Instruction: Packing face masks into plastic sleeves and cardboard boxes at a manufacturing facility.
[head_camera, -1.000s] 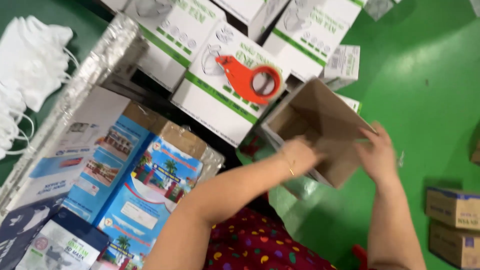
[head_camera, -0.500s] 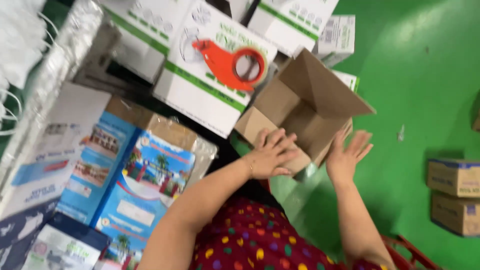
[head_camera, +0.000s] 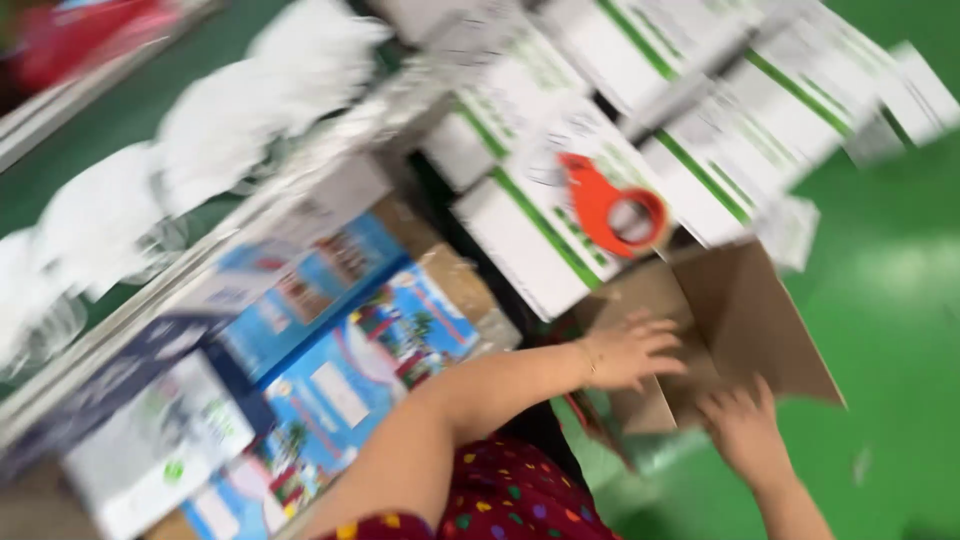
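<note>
Since half a second ago, view swung right; brown carton (head_camera: 735, 335) now at four o'clock. Left hand (head_camera: 628, 352) spread open on its flap, right hand (head_camera: 738, 430) open beneath. We judge: press flaps flat, squarely.

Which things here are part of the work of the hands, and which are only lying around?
In the work: brown cardboard box, left hand, right hand.

Lying around: red tape dispenser, white-and-green boxes, blue cartons, white masks.
</note>
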